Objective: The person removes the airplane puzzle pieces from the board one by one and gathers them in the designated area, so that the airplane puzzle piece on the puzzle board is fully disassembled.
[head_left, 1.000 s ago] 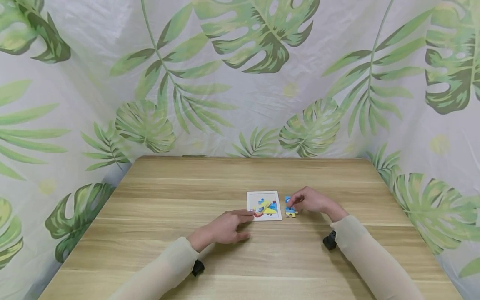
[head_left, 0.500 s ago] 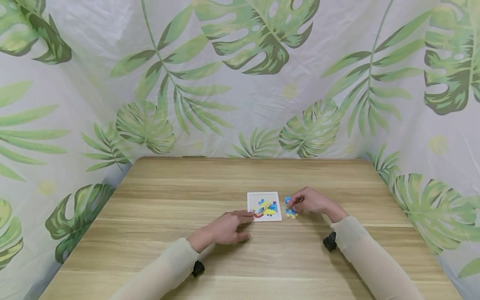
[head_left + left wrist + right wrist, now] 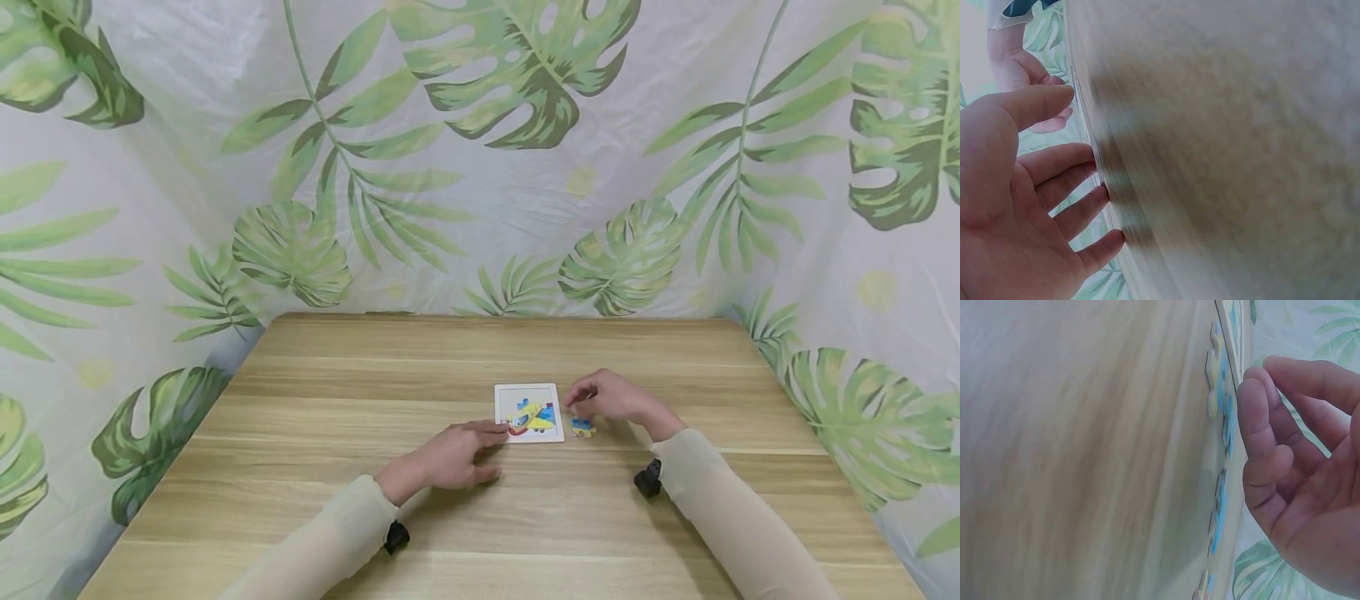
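A white-framed puzzle board (image 3: 527, 392) holds a partly assembled picture of a yellow airplane. My left hand (image 3: 444, 456) rests its extended fingertips on the board's lower left edge. Right of the board, blue and yellow jigsaw pieces (image 3: 582, 428) lie on the table. My right hand (image 3: 611, 396) hovers over the upper end of these pieces with bent fingers, close to the board's right edge. In the right wrist view, thumb and fingertips come together, and whether a piece sits between them is hidden. Several puzzle pieces (image 3: 1220, 509) show edge-on below that hand.
The wooden table (image 3: 360, 375) spreads around the board on all sides. A leaf-printed cloth (image 3: 480, 183) hangs behind it and at both sides. Dark wrist cameras (image 3: 396, 536) hang under both sleeves.
My right hand has shifted slightly left toward the board, and its fingers now cover the upper blue piece that showed before. My left hand stays in place on the board.
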Motion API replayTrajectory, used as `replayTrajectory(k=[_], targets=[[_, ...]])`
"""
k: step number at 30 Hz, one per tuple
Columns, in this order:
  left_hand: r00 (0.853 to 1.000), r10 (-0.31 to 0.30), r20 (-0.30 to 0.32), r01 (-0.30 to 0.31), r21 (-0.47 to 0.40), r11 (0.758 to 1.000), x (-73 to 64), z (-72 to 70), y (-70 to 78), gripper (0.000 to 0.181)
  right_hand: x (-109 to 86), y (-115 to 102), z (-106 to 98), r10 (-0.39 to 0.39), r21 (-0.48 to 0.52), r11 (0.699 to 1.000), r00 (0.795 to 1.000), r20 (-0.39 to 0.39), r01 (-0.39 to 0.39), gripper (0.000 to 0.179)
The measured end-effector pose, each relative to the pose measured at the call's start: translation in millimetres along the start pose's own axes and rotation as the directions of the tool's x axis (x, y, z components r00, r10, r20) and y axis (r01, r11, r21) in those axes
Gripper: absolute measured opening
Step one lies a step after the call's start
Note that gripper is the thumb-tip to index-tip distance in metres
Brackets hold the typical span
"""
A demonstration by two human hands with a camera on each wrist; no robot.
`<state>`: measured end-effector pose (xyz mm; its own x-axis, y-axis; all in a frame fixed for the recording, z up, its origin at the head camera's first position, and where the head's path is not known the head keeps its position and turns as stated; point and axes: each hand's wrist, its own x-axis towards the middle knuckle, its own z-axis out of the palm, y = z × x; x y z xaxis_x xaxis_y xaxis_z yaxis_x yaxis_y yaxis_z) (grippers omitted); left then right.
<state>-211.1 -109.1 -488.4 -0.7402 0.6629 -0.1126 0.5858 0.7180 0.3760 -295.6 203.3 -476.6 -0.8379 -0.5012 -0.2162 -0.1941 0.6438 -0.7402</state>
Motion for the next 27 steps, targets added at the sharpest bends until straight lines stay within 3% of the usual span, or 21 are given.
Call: replayTrajectory(k=[17, 27], targets=[[1.0, 0.024, -0.014, -0.024, 0.001, 1.0, 0.3, -1.1, 1.7, 0.054, 17.8, -16, 10, -0.043, 0.069, 0.997, 0.999, 0.003, 0.043, 0.019], [0.999, 0.032, -0.01, -0.032, -0.009, 0.999, 0.5, -3.2, 2.1, 0.055, 27.3, -24, 17, -0.044, 0.049, 0.998, 0.999, -0.009, 0.045, 0.02]])
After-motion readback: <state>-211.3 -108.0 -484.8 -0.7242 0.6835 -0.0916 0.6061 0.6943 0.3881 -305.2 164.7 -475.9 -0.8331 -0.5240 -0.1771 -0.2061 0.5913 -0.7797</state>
